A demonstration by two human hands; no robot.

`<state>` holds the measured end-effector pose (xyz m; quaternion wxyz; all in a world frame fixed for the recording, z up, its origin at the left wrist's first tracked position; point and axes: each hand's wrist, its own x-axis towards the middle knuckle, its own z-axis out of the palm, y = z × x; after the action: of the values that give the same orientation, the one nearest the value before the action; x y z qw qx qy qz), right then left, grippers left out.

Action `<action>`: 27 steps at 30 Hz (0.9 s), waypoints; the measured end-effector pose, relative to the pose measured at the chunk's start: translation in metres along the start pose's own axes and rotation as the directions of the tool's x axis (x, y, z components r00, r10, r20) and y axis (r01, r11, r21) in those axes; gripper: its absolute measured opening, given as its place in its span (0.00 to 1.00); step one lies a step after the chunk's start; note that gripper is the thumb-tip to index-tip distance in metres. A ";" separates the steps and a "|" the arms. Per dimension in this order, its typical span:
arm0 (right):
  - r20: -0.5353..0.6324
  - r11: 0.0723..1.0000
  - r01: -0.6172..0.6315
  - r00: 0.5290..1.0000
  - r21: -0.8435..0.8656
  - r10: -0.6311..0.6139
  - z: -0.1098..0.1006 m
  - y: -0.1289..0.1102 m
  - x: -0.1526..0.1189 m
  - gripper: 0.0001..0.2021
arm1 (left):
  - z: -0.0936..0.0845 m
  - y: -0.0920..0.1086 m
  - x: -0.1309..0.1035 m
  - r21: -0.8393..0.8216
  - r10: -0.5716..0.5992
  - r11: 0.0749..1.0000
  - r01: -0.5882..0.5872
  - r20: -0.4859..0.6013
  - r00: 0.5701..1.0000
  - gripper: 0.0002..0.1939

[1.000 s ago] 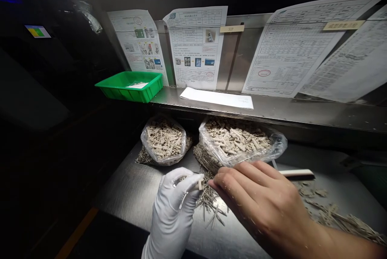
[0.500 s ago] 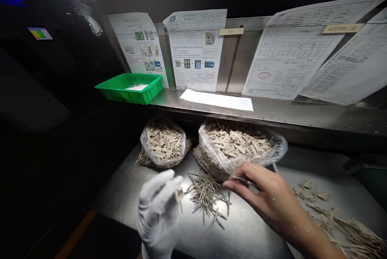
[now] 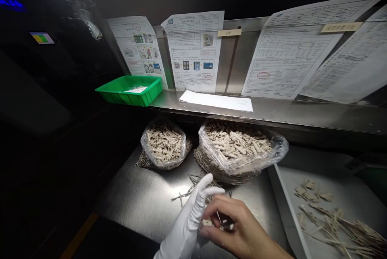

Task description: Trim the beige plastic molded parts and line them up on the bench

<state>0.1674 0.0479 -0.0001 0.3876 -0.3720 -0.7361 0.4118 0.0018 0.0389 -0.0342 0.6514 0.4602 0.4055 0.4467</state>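
Metal tabletop (image 3: 145, 194), bags (image 3: 236, 166) beyond hands (image 3: 242, 226)

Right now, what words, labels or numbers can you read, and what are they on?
"SIP": the left tan label.
Too blurred: the right tan label, the blue lit sign.
Too small or blurred: print on the posted sheets and the flat white paper.

Single head-worn cam, facing fwd & angled down: L hand (image 3: 189, 220) & R hand (image 3: 242, 226) close, btm ctr; metal table (image 3: 130, 194) beneath; shelf (image 3: 287, 110) farther back, approx mid-height.
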 end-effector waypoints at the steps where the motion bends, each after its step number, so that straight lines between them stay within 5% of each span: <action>1: -0.024 0.999 -0.041 0.999 0.026 0.042 0.000 -0.001 -0.001 0.10 | 0.001 0.003 0.000 0.009 -0.010 1.000 0.010 -0.010 1.000 0.25; 6: -0.165 0.963 -0.197 0.960 0.181 0.227 0.001 -0.006 -0.009 0.14 | 0.001 0.025 -0.005 0.017 -0.013 1.000 0.014 -0.070 0.997 0.15; 10: -0.240 0.999 -0.009 0.971 -0.051 -0.003 0.001 -0.009 -0.010 0.17 | 0.007 0.031 -0.015 -0.003 -0.009 1.000 0.009 -0.106 0.994 0.17; 15: -0.162 0.920 0.208 0.948 -0.334 -0.273 0.004 -0.009 -0.006 0.22 | 0.012 0.036 -0.021 -0.044 -0.025 0.999 0.020 -0.122 0.992 0.17; 27: -0.199 0.854 0.236 0.911 -0.464 -0.361 0.005 -0.014 -0.012 0.18 | 0.014 0.042 -0.026 -0.156 -0.079 0.986 0.064 -0.094 0.992 0.15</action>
<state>0.1644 0.0306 0.0074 0.4551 -0.3824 -0.7956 0.1167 -0.0011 0.0186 0.0130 0.6792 0.3715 0.4183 0.4751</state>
